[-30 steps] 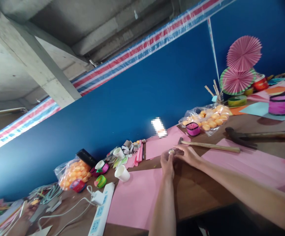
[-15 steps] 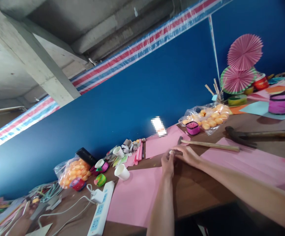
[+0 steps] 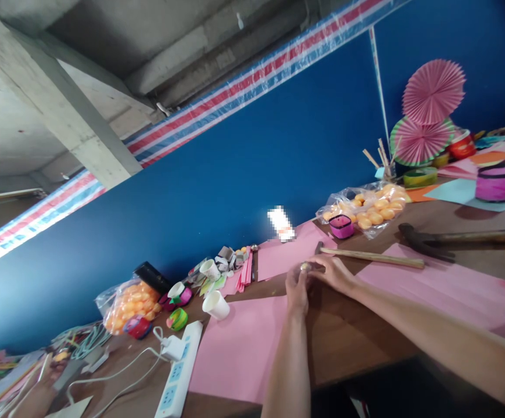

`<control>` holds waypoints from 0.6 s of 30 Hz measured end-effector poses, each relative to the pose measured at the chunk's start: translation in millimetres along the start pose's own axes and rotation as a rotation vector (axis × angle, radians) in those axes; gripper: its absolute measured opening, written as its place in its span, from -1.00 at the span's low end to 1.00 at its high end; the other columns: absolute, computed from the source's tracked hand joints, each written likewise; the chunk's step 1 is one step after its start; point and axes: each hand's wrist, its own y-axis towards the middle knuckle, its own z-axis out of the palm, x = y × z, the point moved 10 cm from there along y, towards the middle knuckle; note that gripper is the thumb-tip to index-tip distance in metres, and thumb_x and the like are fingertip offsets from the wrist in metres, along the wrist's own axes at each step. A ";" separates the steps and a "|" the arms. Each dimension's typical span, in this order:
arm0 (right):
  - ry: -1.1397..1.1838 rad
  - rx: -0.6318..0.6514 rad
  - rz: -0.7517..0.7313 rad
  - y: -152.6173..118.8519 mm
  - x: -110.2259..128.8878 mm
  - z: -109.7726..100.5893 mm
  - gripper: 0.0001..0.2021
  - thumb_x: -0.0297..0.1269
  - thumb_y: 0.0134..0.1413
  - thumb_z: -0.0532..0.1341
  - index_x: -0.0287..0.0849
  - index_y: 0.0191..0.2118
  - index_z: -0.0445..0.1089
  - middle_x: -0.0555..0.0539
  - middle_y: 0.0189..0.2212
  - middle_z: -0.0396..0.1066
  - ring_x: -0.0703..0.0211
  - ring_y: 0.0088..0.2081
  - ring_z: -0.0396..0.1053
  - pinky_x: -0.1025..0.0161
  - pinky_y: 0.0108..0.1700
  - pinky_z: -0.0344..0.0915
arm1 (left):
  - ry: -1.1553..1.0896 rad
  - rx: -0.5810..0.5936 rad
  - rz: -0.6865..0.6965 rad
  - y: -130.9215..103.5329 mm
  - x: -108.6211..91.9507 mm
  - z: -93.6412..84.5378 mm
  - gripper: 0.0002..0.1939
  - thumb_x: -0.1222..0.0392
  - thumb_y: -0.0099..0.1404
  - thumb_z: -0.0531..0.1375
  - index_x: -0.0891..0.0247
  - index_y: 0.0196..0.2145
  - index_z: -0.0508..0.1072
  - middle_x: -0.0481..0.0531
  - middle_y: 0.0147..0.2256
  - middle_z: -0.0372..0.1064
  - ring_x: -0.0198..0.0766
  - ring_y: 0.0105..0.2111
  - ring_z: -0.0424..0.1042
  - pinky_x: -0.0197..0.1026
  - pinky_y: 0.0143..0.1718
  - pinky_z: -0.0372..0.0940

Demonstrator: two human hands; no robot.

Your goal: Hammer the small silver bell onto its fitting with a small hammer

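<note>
My left hand [image 3: 297, 293] is closed, its fingertips pinching a small pale round object [image 3: 305, 267] above the brown table. Close beside it on the right, my right hand [image 3: 331, 275] has its thumb and fingers curled towards the same object; whether they touch it is too small to tell. A pink sheet [image 3: 239, 348] lies to the left of my left wrist, and another pink sheet [image 3: 289, 255] lies behind my hands. Just beyond my right hand rests a hammer with a pale wooden handle [image 3: 378, 257].
A larger hammer [image 3: 474, 238] lies at the right. Bagged orange balls [image 3: 378, 212] and a small pink basket [image 3: 341, 226] stand behind. Leftward are a paper cup [image 3: 216, 305], a white power strip [image 3: 180, 371] and another person's hand [image 3: 38, 395].
The small object between my fingertips now shows paler and yellowish, and my fingers have shifted slightly around it. The other person's hand at the lower left has moved a little.
</note>
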 end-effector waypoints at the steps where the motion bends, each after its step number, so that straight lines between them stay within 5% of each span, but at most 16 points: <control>1: 0.005 0.004 -0.006 0.0 1.0 0.4 -0.72 -0.24 -0.05 0.21 -0.18 -0.16 0.38 -0.13 -0.24 0.44 0.08 -0.25 0.40 0.18 -0.23 0.37 | -0.006 0.011 0.004 -0.2 -0.5 1.2 -0.69 0.10 0.05 0.23 0.28 -0.24 0.40 0.09 -0.24 0.41 -0.18 -0.23 0.39 -0.15 -0.22 0.28; 18: -0.068 0.009 -0.066 -1.0 13.4 -0.7 -0.76 -0.28 -0.02 0.18 -0.17 -0.17 0.37 -0.11 -0.27 0.44 0.13 -0.30 0.39 0.22 -0.25 0.34 | 0.006 0.032 0.016 -0.4 1.0 2.8 -0.68 0.06 0.08 0.20 0.29 -0.23 0.37 0.08 -0.28 0.40 -0.23 -0.29 0.39 -0.21 -0.31 0.28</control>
